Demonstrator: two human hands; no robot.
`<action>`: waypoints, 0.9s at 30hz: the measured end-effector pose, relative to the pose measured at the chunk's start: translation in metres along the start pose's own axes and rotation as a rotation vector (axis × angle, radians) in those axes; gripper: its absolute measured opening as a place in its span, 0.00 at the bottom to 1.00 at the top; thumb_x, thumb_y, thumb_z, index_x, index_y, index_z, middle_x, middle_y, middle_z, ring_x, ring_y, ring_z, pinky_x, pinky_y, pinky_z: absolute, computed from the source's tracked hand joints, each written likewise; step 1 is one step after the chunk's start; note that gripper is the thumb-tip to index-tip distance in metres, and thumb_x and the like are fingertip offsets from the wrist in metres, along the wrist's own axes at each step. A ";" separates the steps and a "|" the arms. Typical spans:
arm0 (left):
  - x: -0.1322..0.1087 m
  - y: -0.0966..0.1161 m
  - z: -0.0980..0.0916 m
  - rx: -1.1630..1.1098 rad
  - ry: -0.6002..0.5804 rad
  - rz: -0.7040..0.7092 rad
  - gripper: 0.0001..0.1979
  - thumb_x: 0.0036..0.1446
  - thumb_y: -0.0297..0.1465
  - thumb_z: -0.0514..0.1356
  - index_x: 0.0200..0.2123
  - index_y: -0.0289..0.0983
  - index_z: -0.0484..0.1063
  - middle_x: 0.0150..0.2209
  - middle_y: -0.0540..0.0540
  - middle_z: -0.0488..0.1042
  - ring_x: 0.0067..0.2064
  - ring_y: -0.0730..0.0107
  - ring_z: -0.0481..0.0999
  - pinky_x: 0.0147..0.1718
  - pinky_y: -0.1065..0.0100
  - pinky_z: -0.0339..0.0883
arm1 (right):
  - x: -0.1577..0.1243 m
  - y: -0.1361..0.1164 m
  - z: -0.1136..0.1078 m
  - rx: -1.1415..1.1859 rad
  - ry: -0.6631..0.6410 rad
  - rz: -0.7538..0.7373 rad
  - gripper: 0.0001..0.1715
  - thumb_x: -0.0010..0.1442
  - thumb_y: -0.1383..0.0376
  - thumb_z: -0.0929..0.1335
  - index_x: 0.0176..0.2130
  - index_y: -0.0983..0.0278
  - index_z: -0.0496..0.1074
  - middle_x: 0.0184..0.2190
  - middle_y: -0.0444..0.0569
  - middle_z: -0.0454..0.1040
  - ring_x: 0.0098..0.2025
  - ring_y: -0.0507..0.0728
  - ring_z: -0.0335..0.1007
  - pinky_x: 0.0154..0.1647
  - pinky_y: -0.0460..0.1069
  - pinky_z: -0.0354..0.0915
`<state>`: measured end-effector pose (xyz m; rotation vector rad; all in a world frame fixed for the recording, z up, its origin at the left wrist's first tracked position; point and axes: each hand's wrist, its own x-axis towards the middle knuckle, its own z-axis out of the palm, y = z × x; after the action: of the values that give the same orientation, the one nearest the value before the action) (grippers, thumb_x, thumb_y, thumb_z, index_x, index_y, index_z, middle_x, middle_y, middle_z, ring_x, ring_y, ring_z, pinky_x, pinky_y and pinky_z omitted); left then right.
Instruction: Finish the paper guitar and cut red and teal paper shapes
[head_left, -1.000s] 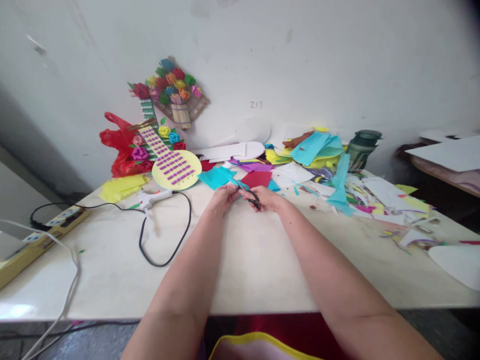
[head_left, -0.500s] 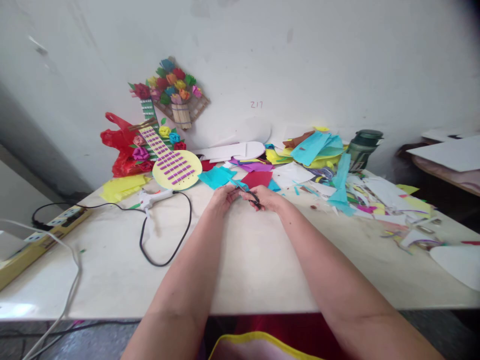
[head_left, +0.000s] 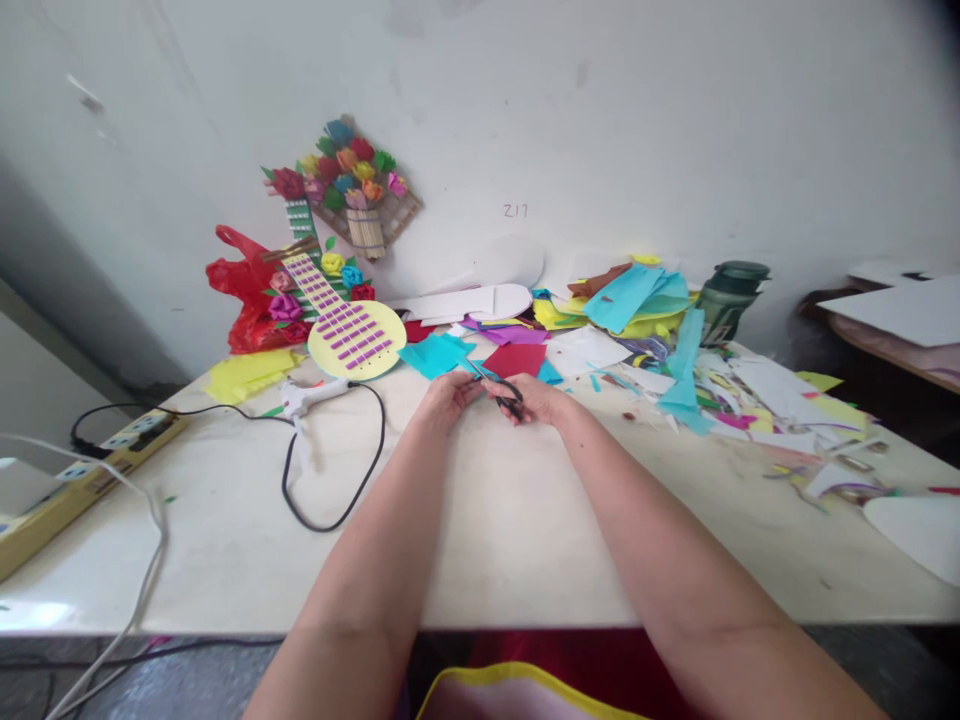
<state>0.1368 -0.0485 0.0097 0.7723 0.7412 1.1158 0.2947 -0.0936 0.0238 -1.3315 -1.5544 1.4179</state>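
My right hand [head_left: 529, 398] is closed round the black handles of a pair of scissors [head_left: 510, 402]. The blades point up and left, toward my left hand [head_left: 450, 396], whose fingers are pinched together. A small bit of light-blue crepe paper [head_left: 480, 367] shows at those fingertips by the blades; most of it is hidden. Just beyond both hands lie a blue paper sheet [head_left: 436, 355] and a red paper square [head_left: 516, 359] on the white table [head_left: 525, 520].
At the left are a white glue gun [head_left: 315, 396] with a looped black cord, and a power strip [head_left: 120, 450]. Behind stand a yellow paper guitar [head_left: 358, 338] and a flower basket [head_left: 365, 232]. Paper scraps [head_left: 772, 390] and a green bottle [head_left: 729, 300] are at the right.
The whole view has shifted slightly, so things sit a little farther right. The scissors look turned a little, with the handles spread more; both hands keep nearly the same place.
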 end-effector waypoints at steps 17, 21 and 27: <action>0.006 -0.002 -0.008 -0.041 -0.034 -0.011 0.08 0.46 0.17 0.53 0.28 0.31 0.69 0.27 0.43 0.76 0.32 0.67 0.78 0.45 0.64 0.69 | 0.014 -0.005 -0.004 0.039 -0.137 0.062 0.31 0.55 0.43 0.64 0.35 0.70 0.67 0.17 0.45 0.68 0.15 0.49 0.65 0.08 0.40 0.49; 0.002 0.000 -0.006 -0.045 -0.025 -0.010 0.08 0.46 0.16 0.53 0.27 0.31 0.69 0.27 0.42 0.76 0.32 0.67 0.77 0.46 0.63 0.68 | 0.015 -0.003 -0.001 0.072 -0.122 0.057 0.30 0.55 0.44 0.64 0.35 0.70 0.67 0.17 0.45 0.67 0.15 0.48 0.64 0.08 0.40 0.48; -0.002 0.001 -0.004 -0.053 -0.023 -0.003 0.07 0.47 0.16 0.53 0.26 0.31 0.69 0.26 0.43 0.76 0.31 0.68 0.77 0.43 0.65 0.69 | 0.016 -0.002 -0.001 0.082 -0.105 0.060 0.31 0.55 0.43 0.63 0.34 0.70 0.67 0.16 0.44 0.67 0.14 0.48 0.63 0.07 0.40 0.47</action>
<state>0.1328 -0.0496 0.0090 0.7382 0.6907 1.1174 0.2906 -0.0785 0.0232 -1.2831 -1.5164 1.5941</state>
